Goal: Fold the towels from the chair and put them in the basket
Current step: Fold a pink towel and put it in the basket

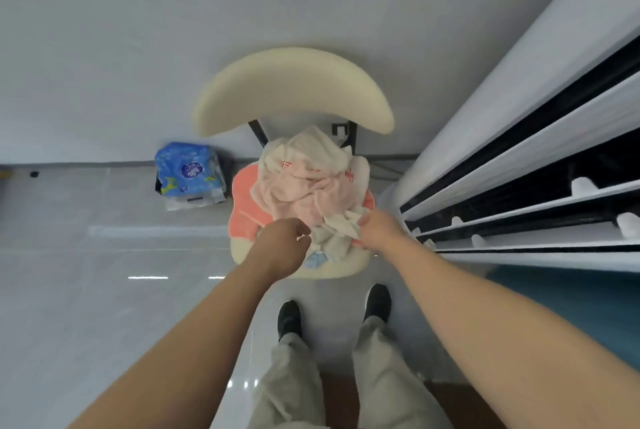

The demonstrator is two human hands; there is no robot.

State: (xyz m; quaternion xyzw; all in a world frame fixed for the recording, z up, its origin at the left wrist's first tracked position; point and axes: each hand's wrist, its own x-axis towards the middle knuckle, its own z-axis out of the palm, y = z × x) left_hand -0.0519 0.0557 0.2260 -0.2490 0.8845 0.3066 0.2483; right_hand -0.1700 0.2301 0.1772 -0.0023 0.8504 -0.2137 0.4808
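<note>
A cream chair (pixel 294 89) with a curved backrest stands against the wall below me. On its seat lies a heap of towels (pixel 304 182): pale pink and white ones on top, an orange one (pixel 244 210) underneath, a bit of light blue at the front. My right hand (pixel 379 229) pinches a crumpled white towel (pixel 341 226) at the near side of the heap. My left hand (pixel 282 243) is curled at the same towel's left edge; whether it grips the cloth is unclear. No basket is in view.
A blue plastic pack (pixel 188 174) sits on the tiled floor left of the chair. A white unit with dark slots (pixel 519 179) rises close on the right. My feet in black shoes (pixel 289 319) stand just before the seat.
</note>
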